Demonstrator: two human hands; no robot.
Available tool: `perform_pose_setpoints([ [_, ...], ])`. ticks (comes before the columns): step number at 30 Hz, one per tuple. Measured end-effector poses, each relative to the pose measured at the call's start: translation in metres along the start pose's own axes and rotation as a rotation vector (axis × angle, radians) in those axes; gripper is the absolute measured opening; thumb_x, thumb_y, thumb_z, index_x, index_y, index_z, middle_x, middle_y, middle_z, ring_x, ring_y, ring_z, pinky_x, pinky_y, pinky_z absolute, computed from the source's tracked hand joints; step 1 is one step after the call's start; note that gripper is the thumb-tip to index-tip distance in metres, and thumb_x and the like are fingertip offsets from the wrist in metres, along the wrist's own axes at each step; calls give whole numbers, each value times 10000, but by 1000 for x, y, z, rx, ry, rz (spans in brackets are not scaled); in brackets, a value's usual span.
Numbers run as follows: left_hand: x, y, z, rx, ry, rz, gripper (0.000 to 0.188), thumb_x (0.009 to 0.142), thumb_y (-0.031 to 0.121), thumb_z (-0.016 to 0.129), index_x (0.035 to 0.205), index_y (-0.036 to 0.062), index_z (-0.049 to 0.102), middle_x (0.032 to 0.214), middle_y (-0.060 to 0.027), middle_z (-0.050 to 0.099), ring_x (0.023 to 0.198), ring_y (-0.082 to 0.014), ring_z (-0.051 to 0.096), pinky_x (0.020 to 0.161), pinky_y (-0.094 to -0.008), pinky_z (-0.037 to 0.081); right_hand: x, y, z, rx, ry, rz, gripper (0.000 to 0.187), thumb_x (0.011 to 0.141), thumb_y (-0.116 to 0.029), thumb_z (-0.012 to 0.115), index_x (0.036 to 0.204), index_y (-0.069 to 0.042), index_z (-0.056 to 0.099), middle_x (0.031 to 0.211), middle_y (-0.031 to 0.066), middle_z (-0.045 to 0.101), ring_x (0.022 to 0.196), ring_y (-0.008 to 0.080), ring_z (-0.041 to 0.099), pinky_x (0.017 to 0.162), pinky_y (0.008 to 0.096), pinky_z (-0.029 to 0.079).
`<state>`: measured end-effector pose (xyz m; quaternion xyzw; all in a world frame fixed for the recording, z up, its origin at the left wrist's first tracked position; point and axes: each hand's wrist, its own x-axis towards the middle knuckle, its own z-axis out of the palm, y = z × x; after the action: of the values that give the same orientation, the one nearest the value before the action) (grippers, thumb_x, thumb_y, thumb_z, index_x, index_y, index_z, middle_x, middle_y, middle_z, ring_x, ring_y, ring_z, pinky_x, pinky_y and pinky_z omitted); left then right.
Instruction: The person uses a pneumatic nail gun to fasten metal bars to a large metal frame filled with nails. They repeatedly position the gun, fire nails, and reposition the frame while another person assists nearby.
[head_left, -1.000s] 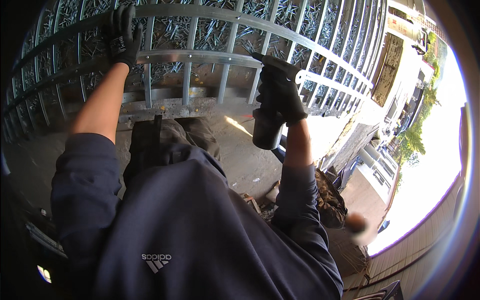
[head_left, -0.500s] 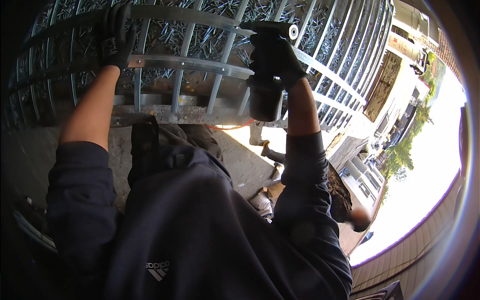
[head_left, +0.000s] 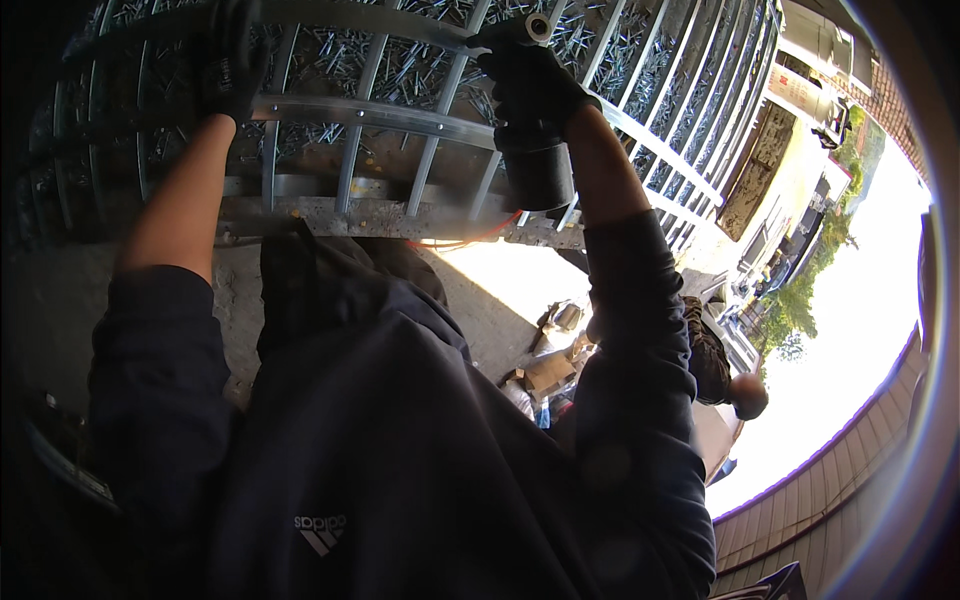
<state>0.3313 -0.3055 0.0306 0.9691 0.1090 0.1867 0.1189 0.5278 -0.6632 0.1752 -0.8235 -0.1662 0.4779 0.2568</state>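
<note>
Left hand [head_left: 232, 68]: on frame [head_left: 400, 121], finger closure unclear | right hand [head_left: 535, 85]: wrapped around tool [head_left: 537, 168] | pins [head_left: 405, 70]: under frame, between hands | risk: tool could skid if a loose left hold lets frame shift

This looks like a metalworking workshop, open to daylight on one side; a slatted metal frame [head_left: 400, 120] spreads above masses of loose metal fasteners [head_left: 408, 72]; a black handheld power tool [head_left: 540, 175] is in use; the floor [head_left: 480, 325] resembles bare concrete; trees [head_left: 790, 310] show outside.
</note>
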Motion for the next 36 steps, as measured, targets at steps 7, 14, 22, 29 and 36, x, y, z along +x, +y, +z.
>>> perform_pose_setpoints([
  [7, 5, 3, -9, -62, 21, 26, 599, 1039, 429, 481, 1580, 184, 399, 1623, -104, 381, 1514, -342, 306, 1244, -499, 235, -16, 13, 20, -760, 121, -396, 395, 863, -146, 713, 1249, -90, 653, 1123, 123, 643, 874, 240, 712, 725, 361, 602],
  [14, 7, 2, -12, -29, 18, 24, 610, 1034, 440, 486, 1582, 186, 398, 1617, -109, 393, 1508, -341, 328, 1239, -509, 252, 5, 34, 19, -270, 28, -113, 473, 824, -118, 745, 1281, -86, 629, 1226, 153, 653, 927, 283, 731, 787, 371, 616],
  [22, 1, 2, -4, -24, 63, 53, 624, 1045, 450, 471, 1600, 182, 373, 1641, -112, 367, 1523, -331, 308, 1245, -508, 239, -7, 20, 28, -13, 123, -76, 363, 989, -202, 648, 1341, -161, 570, 817, 101, 654, 666, 205, 699, 542, 390, 606],
  [29, 1, 9, -11, 96, -23, 12, 585, 1058, 393, 469, 1589, 162, 385, 1641, -111, 368, 1534, -320, 295, 1245, -488, 251, -17, 13, 16, 279, 149, 84, 344, 1009, -255, 640, 1327, -134, 587, 808, 92, 641, 665, 207, 681, 545, 383, 598],
  [36, 3, 12, -11, 44, 18, 24, 583, 1055, 369, 489, 1590, 163, 384, 1646, -110, 361, 1537, -320, 289, 1249, -484, 248, -187, 47, 32, 812, 72, 271, 318, 974, -129, 625, 1286, -66, 621, 944, 69, 652, 731, 182, 660, 626, 318, 573],
])
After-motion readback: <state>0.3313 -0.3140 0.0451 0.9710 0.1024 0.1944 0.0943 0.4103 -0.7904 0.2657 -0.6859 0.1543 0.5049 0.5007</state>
